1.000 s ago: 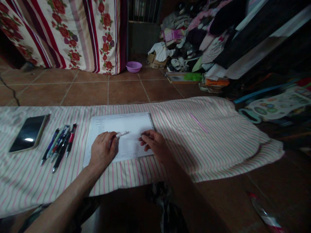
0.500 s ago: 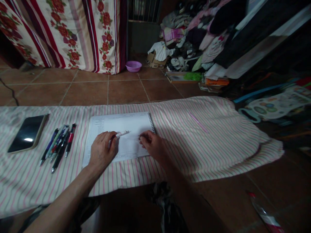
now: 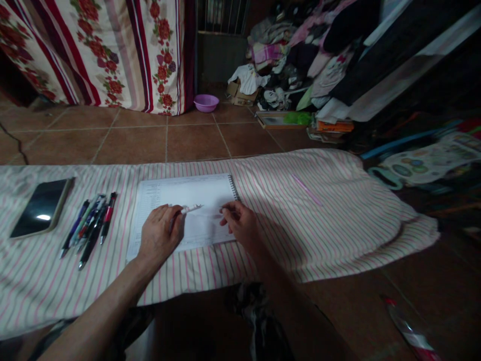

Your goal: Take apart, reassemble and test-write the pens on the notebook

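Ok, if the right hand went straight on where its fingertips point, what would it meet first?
Likely the white pen in the left hand, though heights above the notebook are unclear.

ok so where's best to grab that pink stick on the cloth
Probably by its middle, pinched across its long sides from above: the pink stick is long and thin, lying flat on the striped cloth with both ends clear. Coming in from its left seems easiest, as the right hand is on that side.

Phone (image 3: 40, 208), pens (image 3: 90, 225) and notebook (image 3: 188, 189) lie left to right on the cloth (image 3: 338, 225).
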A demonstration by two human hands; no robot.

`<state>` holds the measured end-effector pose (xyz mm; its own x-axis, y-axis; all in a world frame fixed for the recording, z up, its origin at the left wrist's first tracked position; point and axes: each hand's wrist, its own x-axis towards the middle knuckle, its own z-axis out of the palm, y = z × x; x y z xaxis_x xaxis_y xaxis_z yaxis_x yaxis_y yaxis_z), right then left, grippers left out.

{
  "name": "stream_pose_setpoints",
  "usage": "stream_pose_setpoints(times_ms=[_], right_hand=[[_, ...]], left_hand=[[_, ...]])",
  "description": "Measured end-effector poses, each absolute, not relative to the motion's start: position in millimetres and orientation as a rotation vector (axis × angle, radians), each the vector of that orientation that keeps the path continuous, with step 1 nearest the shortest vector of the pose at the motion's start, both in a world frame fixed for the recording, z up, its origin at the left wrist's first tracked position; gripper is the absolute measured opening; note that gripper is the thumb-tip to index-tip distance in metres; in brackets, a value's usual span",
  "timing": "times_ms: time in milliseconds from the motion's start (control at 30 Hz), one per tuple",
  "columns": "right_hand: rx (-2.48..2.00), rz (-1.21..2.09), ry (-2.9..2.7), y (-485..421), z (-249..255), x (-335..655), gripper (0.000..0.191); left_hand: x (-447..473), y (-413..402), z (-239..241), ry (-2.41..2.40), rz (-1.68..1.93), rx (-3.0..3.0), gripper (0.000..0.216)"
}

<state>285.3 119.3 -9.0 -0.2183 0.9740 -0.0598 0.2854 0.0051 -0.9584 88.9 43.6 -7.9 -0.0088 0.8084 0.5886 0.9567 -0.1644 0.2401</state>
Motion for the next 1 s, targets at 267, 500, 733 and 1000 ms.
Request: stream_pose_setpoints(times_ms=[267,500,733,1000], right_hand=[[-1.183,1.383,-1.292,122.2,-10.3,291.0,0.017],[-1.190,1.436,-1.148,121.6,-7.6,291.1,0.021],[-1.176,1.426,-1.084,123.0,-8.0,292.6,0.021],[-1.137,1.427,-0.981,125.0,-1.2,294.2,0.020]], left_hand=[[88.5,42.9,-10.3,-1.857,-0.918,-2.046,0.018],[88.8,43.5,-12.4,-1.833,-0.905,-2.038,0.017],[87.8,41.7,-12.1,-1.839,-0.900,-2.035,0.017],[88.4,43.5,-13.9,-1.818,-0.898,-2.044,0.017]])
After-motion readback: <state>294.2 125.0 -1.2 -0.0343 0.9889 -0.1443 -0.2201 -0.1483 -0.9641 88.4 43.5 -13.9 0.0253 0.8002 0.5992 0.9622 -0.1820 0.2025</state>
